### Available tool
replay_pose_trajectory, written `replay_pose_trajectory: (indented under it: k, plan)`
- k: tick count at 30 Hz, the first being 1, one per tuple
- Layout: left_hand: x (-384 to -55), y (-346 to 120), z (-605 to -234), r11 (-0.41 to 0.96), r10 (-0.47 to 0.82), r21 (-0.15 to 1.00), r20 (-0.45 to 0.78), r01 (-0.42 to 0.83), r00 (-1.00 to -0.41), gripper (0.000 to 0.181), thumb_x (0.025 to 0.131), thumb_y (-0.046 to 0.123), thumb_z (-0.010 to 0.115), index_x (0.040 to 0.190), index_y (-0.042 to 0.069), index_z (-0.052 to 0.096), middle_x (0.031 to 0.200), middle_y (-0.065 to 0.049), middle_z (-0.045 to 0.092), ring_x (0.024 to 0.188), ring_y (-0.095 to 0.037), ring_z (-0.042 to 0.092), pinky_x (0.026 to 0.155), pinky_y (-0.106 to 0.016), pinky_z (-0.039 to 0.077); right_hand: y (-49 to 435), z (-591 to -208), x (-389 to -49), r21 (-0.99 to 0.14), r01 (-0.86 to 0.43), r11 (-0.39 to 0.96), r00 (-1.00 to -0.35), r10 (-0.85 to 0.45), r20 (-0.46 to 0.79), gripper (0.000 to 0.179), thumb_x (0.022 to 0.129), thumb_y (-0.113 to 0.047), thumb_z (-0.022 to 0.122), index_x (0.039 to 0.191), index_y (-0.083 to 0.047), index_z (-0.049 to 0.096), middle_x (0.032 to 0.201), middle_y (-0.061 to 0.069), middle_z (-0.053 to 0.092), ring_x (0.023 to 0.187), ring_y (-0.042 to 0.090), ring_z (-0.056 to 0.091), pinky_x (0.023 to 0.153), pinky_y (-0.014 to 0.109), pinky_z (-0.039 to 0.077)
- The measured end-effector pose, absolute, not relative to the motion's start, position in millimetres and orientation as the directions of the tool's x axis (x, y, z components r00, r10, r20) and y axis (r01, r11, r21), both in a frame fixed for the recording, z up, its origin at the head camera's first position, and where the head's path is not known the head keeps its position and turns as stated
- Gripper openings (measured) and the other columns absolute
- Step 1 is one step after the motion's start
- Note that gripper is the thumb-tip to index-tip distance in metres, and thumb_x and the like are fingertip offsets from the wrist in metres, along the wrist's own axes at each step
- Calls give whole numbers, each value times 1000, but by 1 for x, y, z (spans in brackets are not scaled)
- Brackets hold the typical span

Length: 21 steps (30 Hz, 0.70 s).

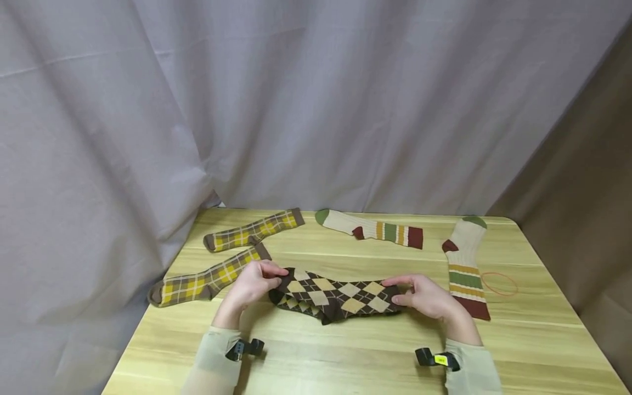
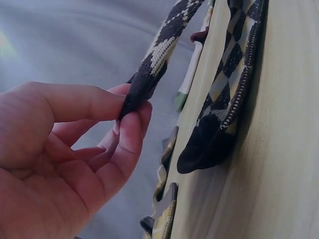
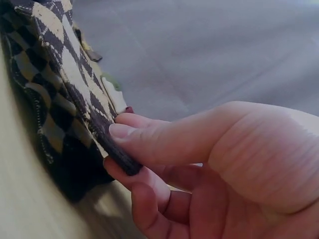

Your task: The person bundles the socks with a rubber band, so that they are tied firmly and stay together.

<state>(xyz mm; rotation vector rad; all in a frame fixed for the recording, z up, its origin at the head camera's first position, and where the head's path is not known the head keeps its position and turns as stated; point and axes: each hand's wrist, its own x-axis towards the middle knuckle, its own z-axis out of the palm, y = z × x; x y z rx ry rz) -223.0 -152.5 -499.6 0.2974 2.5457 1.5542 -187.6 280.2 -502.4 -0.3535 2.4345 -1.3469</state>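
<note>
In the lower centre, the left hand [image 1: 253,286] pinches the toe of the upper sock [image 1: 324,285], the right hand [image 1: 428,297] its cuff, both grips narrow; the matching lower sock [image 2: 227,82] lies beneath on the table [image 1: 316,359]; holding both ends level and lightly taut should align the edges.

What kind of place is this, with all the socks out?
Maybe a little filming corner indoors, though I can't be sure: grey cloth hangs behind and beside a wooden table, and each sleeve has a black gadget strapped on.
</note>
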Motion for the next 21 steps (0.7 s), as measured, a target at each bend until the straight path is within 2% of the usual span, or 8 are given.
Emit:
replay_pose_trajectory:
  k: [7,14,17,21]
  plan:
    - [-225,-152,-501,454,276,885,-25,108,-961,24,86,-10,76,106,3,84,106,-5,75,103,-23,67,93,-39,56,278,-508,-190,-820,-87,566,-911,-378,-164,40,94,-5,77,133,0,72,114,16,71,54,6,43,53,24,40]
    - [-225,-152,-502,461,295,878,-17,127,-955,24,87,-10,76,105,3,84,105,-5,75,102,-22,67,94,-41,56,274,-509,-188,-826,-50,561,-920,-347,-180,45,92,-3,78,136,1,70,132,24,67,59,11,48,59,28,44]
    - [-225,-151,-504,469,305,872,-13,138,-952,24,87,-10,76,106,3,84,105,-5,75,102,-22,68,94,-42,57,272,-510,-187,-820,-34,571,-929,-320,-185,48,91,-2,80,138,-3,70,139,27,63,60,14,48,63,30,46]
    - [-225,-150,-506,489,309,860,-13,147,-951,24,87,-9,77,106,4,84,103,-4,75,100,-21,68,95,-44,57,270,-510,-187,-795,-62,603,-938,-308,-161,52,89,-2,82,139,-7,70,140,27,62,83,23,59,78,36,47]
